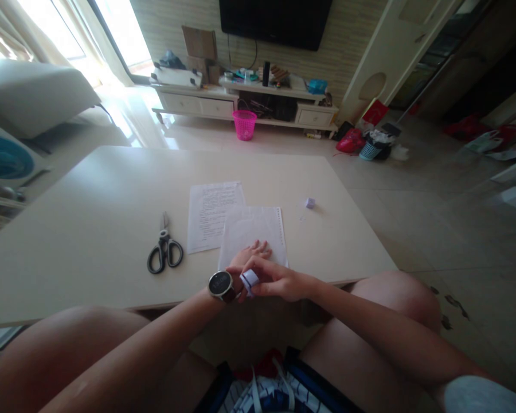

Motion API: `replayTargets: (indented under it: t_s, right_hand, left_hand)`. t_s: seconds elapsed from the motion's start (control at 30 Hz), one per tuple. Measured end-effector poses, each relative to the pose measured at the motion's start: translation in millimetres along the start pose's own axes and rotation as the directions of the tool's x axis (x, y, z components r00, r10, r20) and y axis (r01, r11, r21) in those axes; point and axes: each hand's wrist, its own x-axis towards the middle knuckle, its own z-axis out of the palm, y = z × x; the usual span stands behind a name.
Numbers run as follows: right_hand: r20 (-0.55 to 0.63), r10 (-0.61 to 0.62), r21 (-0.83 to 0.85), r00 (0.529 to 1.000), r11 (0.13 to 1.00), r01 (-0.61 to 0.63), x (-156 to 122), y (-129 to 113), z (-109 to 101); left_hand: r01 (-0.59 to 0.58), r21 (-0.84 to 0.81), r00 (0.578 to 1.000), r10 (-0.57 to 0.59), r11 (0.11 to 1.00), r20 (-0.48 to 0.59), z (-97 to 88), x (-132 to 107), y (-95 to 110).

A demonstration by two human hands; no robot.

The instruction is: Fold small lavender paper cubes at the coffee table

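My left hand (pixel 254 252) lies with fingers spread on a blank white sheet (pixel 251 226) that has holes along its right edge. A round dark-faced watch (pixel 221 283) is strapped on that wrist. Crossing over the back of it, my right hand (pixel 279 278) pinches a small pale block-like piece with a dark stripe (pixel 249 279) near the table's front edge. What this piece is made of I cannot tell. Partly beneath the blank sheet lies a printed page (pixel 210 215). Black-handled scissors (pixel 165 246) rest to the left, their blades pointing away from me.
A small pale cube (pixel 310 203) sits on the white table (pixel 124 189) at the right, with tiny scraps beside it. Beyond the table stand a pink basket (pixel 245 125) and a white TV cabinet (pixel 217 108). My knees flank the table's front edge.
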Motion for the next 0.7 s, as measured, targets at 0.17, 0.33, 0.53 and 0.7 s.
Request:
replayTargets:
  t_s: [0.17,0.33,0.53,0.7]
  right_hand:
    - [-0.014,0.023,0.005,1.000,1.000,-0.023,-1.7,2.9,0.8]
    - [-0.020,0.015,-0.012,1.000,1.000,-0.016,-1.6,2.2,1.7]
    - [-0.017,0.002,-0.005,1.000,1.000,-0.002,-1.8,4.3,1.2]
    - [-0.023,0.008,-0.012,1.000,1.000,-0.008,-2.3,4.7,0.9]
  left_hand:
    - [0.024,-0.014,0.999,-0.024,1.000,0.039,-17.1,-11.2,15.0]
    - [0.008,0.007,0.998,-0.009,1.000,0.060,-20.1,-12.0,17.0]
    - [0.027,-0.016,0.999,-0.026,1.000,0.041,-8.9,-6.0,6.1]
    - [0.048,0.041,0.996,-0.051,0.998,0.078,-6.3,-5.1,3.7]
